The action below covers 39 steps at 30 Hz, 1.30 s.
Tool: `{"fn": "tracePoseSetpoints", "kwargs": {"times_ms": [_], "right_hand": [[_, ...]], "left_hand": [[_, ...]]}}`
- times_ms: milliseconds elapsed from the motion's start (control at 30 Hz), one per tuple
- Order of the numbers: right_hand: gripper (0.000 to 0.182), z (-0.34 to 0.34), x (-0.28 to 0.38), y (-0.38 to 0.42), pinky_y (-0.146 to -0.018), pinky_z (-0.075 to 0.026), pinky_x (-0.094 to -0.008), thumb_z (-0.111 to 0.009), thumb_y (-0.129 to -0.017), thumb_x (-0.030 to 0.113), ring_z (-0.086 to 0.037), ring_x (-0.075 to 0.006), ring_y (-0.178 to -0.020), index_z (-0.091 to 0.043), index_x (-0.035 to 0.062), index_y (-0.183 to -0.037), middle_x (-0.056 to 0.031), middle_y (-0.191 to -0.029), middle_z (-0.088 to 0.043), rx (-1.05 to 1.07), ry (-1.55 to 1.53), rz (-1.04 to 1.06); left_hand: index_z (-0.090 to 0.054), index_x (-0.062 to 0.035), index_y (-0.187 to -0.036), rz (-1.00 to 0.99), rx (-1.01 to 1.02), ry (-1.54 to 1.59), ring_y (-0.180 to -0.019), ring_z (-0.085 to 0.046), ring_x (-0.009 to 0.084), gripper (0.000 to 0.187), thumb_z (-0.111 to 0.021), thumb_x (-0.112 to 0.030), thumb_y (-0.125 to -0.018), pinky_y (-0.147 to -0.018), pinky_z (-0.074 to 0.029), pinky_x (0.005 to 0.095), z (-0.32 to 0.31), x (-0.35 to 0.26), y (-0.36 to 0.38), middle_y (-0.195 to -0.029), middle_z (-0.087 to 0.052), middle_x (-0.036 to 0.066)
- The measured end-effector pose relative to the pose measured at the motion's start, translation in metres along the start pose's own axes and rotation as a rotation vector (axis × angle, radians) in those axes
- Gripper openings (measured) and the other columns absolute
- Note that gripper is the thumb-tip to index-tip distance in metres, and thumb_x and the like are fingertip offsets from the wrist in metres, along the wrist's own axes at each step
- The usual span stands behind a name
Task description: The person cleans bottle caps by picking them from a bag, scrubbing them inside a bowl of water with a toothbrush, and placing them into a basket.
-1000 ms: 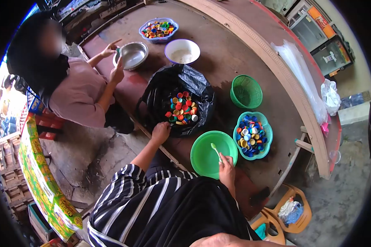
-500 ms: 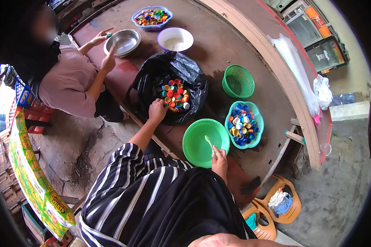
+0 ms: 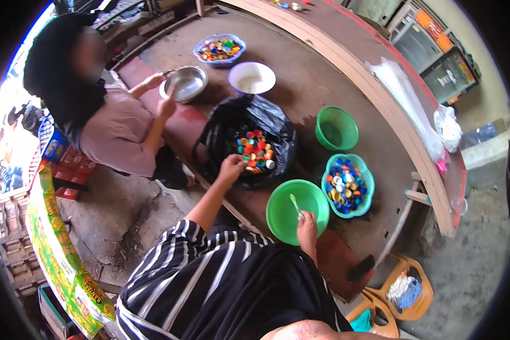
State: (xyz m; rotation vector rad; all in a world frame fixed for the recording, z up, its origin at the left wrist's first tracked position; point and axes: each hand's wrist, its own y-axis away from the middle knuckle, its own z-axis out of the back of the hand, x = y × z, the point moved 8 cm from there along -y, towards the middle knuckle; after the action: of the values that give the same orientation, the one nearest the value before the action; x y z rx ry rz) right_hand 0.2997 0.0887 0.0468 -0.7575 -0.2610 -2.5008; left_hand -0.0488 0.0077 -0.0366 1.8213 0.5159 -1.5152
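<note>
My left hand (image 3: 231,169) reaches to the near left edge of a pile of colourful bottle caps (image 3: 256,148) in a black plastic bag (image 3: 278,120). Its fingers are pinched together at the caps; what they hold, if anything, is too small to make out. My right hand (image 3: 307,228) grips a pale green toothbrush (image 3: 297,207), bristle end pointing away from me, over a green basin (image 3: 276,218). Just right of the basin, a scalloped light-green basket (image 3: 369,195) holds blue, white, yellow and other caps.
Across the table (image 3: 300,85) stand a green basket (image 3: 337,129), a white bowl (image 3: 253,78) and a basket of caps (image 3: 220,50). At left, a person (image 3: 116,127) has both hands at a metal bowl (image 3: 190,84). Orange chairs (image 3: 416,300) stand at lower right.
The view has shifted, so the table things appear lower and further right. My left hand stays at the caps and my right hand keeps hold of the toothbrush. The other person's hands are lower at the metal bowl.
</note>
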Motion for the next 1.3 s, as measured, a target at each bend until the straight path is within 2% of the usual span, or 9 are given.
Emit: {"fn": "tracePoseSetpoints", "kwargs": {"times_ms": [200,233,400,633,733,833,1000,1033,1300], "right_hand": [[0.019,-0.017,-0.001,-0.011,-0.075,-0.048,-0.0458,-0.059,-0.085,0.006,-0.059,-0.0365,-0.093,-0.058,0.0085,-0.104,-0.0137,-0.105,-0.054,0.003,0.079,-0.009],[0.019,-0.021,0.001,-0.013,-0.075,-0.048,-0.0463,-0.059,-0.085,0.005,-0.059,-0.0366,-0.093,-0.058,0.0087,-0.104,-0.0139,-0.105,-0.054,0.017,0.122,0.007],[0.02,-0.034,-0.015,-0.018,-0.074,-0.048,-0.0493,-0.054,-0.087,0.009,-0.058,-0.0382,-0.095,-0.057,0.0109,-0.106,-0.0148,-0.104,-0.055,0.153,0.169,-0.071],[0.026,0.027,0.01,0.008,-0.08,-0.048,-0.0454,-0.048,-0.095,0.016,-0.057,-0.0368,-0.101,-0.053,0.0116,-0.12,-0.0141,-0.113,-0.058,-0.022,-0.106,-0.117],[0.025,0.031,0.024,0.024,-0.08,-0.048,-0.0443,-0.049,-0.095,0.016,-0.058,-0.0359,-0.101,-0.054,0.0109,-0.119,-0.0135,-0.111,-0.058,-0.035,-0.154,-0.037],[0.025,0.037,0.004,0.028,-0.078,-0.049,-0.0431,-0.049,-0.095,0.015,-0.059,-0.0344,-0.097,-0.055,0.0105,-0.118,-0.0126,-0.108,-0.058,-0.113,-0.068,-0.163],[0.024,0.035,0.022,0.027,-0.074,-0.049,-0.0439,-0.05,-0.094,0.017,-0.06,-0.0342,-0.092,-0.056,0.0117,-0.117,-0.0113,-0.105,-0.058,-0.125,-0.08,-0.04],[0.024,0.031,0.011,0.022,-0.079,-0.049,-0.0432,-0.05,-0.094,0.015,-0.06,-0.0343,-0.098,-0.057,0.0123,-0.117,-0.0099,-0.111,-0.059,-0.035,-0.06,-0.198],[0.032,0.011,-0.023,0.002,-0.074,-0.051,-0.0443,-0.053,-0.091,0.014,-0.062,-0.0339,-0.093,-0.058,0.0177,-0.122,-0.0097,-0.109,-0.061,-0.013,0.197,-0.183]], "left_hand": [[-0.057,-0.0088,-0.086,0.211,0.277,0.36,-0.084,-0.059,0.0111,0.011,-0.065,-0.015,-0.09,-0.075,-0.051,0.0283,-0.074,-0.016,0.061,-0.087,-0.06,-0.001],[-0.055,-0.0087,-0.094,0.271,0.347,0.232,-0.087,-0.06,0.0136,0.01,-0.063,-0.015,-0.091,-0.078,-0.051,0.0289,-0.088,-0.005,0.067,-0.091,-0.059,0.0],[-0.051,-0.0074,-0.116,0.46,0.559,0.599,-0.101,-0.062,0.0216,0.021,-0.054,-0.011,-0.095,-0.088,-0.052,0.0305,-0.148,0.009,0.102,-0.108,-0.059,0.007],[-0.05,-0.0012,-0.114,0.57,0.554,0.609,-0.102,-0.06,0.0214,0.019,-0.048,-0.011,-0.098,-0.095,-0.051,0.0317,-0.179,0.045,0.108,-0.112,-0.056,0.01],[-0.049,0.0003,-0.115,0.562,0.601,0.559,-0.104,-0.06,0.0226,0.02,-0.046,-0.01,-0.099,-0.096,-0.051,0.0316,-0.19,0.047,0.113,-0.112,-0.054,0.01],[-0.048,0.0017,-0.116,0.6,0.609,0.526,-0.105,-0.059,0.0232,0.02,-0.046,-0.009,-0.099,-0.097,-0.05,0.0331,-0.198,0.05,0.121,-0.115,-0.053,0.011],[-0.045,0.0043,-0.118,0.467,0.617,0.394,-0.109,-0.058,0.0218,0.023,-0.045,-0.003,-0.097,-0.097,-0.05,0.035,-0.199,0.046,0.114,-0.117,-0.053,0.013],[-0.045,0.0047,-0.118,0.443,0.609,0.353,-0.11,-0.057,0.0214,0.023,-0.046,-0.002,-0.096,-0.097,-0.05,0.035,-0.196,0.047,0.112,-0.118,-0.053,0.013],[-0.054,0.0014,-0.109,-0.087,0.642,-0.098,-0.102,-0.063,0.0186,0.031,-0.063,0.005,-0.08,-0.087,-0.05,0.0307,-0.187,0.032,0.101,-0.104,-0.066,0.011]]}}
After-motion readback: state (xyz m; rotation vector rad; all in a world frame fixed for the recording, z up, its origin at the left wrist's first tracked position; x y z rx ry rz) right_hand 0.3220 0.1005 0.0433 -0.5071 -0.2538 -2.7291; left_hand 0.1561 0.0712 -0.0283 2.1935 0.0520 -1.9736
